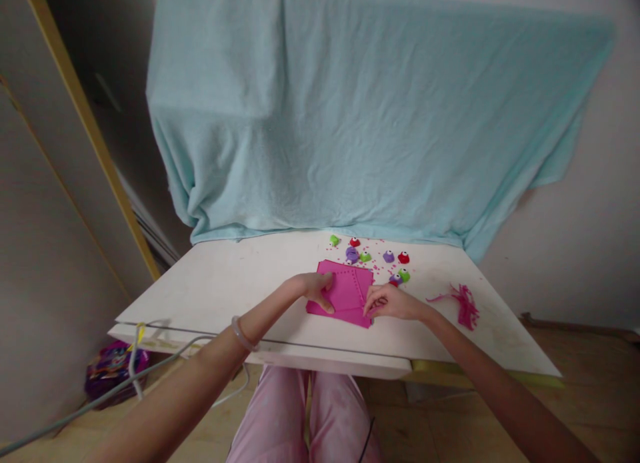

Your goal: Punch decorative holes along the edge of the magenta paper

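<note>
We are pressing our left hand (pixel 316 288) flat, fingers spread, on the pink sheet (pixel 345 293) at table (pixel 225 283) centre — our right hand (pixel 387 302) is pinching its 3 o'clock edge; small punches (pixel 387 256) are lying at 12 o'clock.

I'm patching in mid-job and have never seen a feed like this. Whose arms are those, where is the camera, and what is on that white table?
There is no machine here: the camera sits on a person's head, looking forward and down, so both bare arms are their own. The left hand, with a pale bangle on its wrist, lies on the left side of a bright pink square sheet; the right hand pinches the sheet's right edge. The sheet rests on the white table. Behind it lie small round purple, red and green craft pieces, and to the right a bundle of pink shredded strips. A light blue towel hangs behind.
</note>
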Motion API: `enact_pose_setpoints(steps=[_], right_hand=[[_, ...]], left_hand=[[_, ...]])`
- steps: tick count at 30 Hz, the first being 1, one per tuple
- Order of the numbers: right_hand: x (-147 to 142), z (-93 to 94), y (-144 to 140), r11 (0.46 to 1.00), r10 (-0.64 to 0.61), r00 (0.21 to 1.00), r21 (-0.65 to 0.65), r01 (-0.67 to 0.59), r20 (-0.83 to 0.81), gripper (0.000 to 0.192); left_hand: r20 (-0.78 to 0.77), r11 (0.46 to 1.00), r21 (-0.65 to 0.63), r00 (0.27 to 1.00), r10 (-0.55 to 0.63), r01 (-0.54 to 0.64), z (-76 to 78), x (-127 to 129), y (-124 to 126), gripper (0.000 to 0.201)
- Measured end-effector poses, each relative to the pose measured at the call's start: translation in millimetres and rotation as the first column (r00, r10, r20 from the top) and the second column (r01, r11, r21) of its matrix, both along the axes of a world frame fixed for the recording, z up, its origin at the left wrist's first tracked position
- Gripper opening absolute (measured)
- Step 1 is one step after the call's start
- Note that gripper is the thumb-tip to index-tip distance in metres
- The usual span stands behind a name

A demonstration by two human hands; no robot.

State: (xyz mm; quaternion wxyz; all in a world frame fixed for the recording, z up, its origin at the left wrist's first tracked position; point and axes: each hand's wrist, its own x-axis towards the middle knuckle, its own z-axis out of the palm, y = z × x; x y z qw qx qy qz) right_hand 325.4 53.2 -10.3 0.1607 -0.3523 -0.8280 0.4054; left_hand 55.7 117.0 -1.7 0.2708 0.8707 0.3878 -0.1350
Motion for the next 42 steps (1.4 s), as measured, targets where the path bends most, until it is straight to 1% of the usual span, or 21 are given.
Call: enact_pose_setpoints(steps=[5,10,13,17,20,22,25,27,28,30,31,32,33,34,36,37,38,39,40,41,42], right_hand=[[7,-2.3,3,0.999,0.022,0.999,-0.026,-0.021,0.038,0.027],[11,3.1,-2,0.999,0.005,0.999,-0.038,-0.003,0.048,0.027],[18,9.3,-9,0.998,-0.059,0.998,-0.026,0.059,0.001,0.027],[40,21.9,-18,0.989,-0.145,0.988,0.005,0.146,-0.047,0.026],[61,35.3,-28,0.972,-0.234,0.971,-0.042,0.232,-0.045,0.029],[76,43.5,-36,0.932,-0.348,0.937,-0.117,0.342,-0.033,0.036],[104,47.8,-45,0.848,-0.521,0.852,-0.133,0.512,-0.043,0.039],[126,43.0,-48,0.758,-0.651,0.757,-0.106,0.643,-0.058,0.041],[138,38.4,-49,0.711,-0.703,0.709,-0.073,0.700,-0.057,0.041],[160,26.5,-50,0.613,-0.789,0.614,0.038,0.789,-0.026,0.038],[168,20.1,-51,0.563,-0.823,0.568,0.109,0.819,-0.021,0.037],[174,14.2,-51,0.517,-0.849,0.527,0.178,0.838,-0.016,0.038],[177,9.2,-52,0.469,-0.873,0.487,0.253,0.846,-0.010,0.039],[178,5.6,-53,0.423,-0.892,0.451,0.335,0.842,-0.008,0.042],[169,3.3,-54,0.339,-0.914,0.405,0.501,0.796,-0.027,0.047],[161,4.7,-54,0.315,-0.911,0.411,0.566,0.762,-0.046,0.048],[150,7.6,-54,0.309,-0.899,0.434,0.608,0.731,-0.064,0.047],[137,11.5,-54,0.319,-0.882,0.464,0.627,0.711,-0.078,0.045],[122,15.9,-55,0.341,-0.857,0.506,0.631,0.697,-0.095,0.042],[106,20.3,-55,0.381,-0.820,0.561,0.626,0.681,-0.112,0.039],[89,24.2,-55,0.445,-0.767,0.632,0.616,0.650,-0.113,0.036]], left_hand=[[0.018,1.000,0.007,1.000,-0.009,0.009,-4.4,0,2,0.072],[0.024,1.000,0.001,1.000,0.000,0.000,-2.6,0,1,0.071],[0.033,1.000,-0.003,0.999,0.021,-0.021,0.1,-1,-2,0.070],[0.033,0.999,0.017,0.999,0.040,-0.041,1.2,-1,-6,0.070],[0.018,0.999,0.026,0.999,0.032,-0.033,0.9,-1,-6,0.070],[0.006,0.999,0.038,1.000,0.023,-0.023,1.9,-1,-6,0.070],[-0.032,0.995,0.096,0.999,0.035,-0.032,6.2,2,-13,0.070],[-0.064,0.976,0.207,0.995,0.080,-0.065,9.6,6,-27,0.067],[-0.075,0.955,0.286,0.992,0.106,-0.081,10.8,8,-37,0.065],[-0.053,0.870,0.481,0.987,0.149,-0.106,10.8,14,-62,0.050],[-0.027,0.825,0.555,0.990,0.141,-0.102,9.4,17,-75,0.039],[0.023,0.777,0.617,0.990,0.137,-0.122,7.1,19,-88,0.027],[0.086,0.750,0.643,0.988,0.130,-0.155,4.2,21,-101,0.019],[0.159,0.747,0.637,0.981,0.114,-0.190,0.8,23,-111,0.018],[0.330,0.779,0.559,0.938,0.107,-0.286,-5.6,26,-125,0.019],[0.407,0.796,0.504,0.905,0.123,-0.335,-8.1,27,-127,0.018],[0.474,0.807,0.452,0.869,0.145,-0.381,-9.9,28,-128,0.018],[0.526,0.816,0.407,0.835,0.158,-0.411,-11.1,29,-126,0.019],[0.563,0.821,0.376,0.810,0.165,-0.429,-11.7,30,-124,0.019],[0.585,0.825,0.361,0.794,0.163,-0.435,-11.9,31,-120,0.019],[0.592,0.827,0.359,0.791,0.155,-0.432,-11.8,33,-116,0.019]])
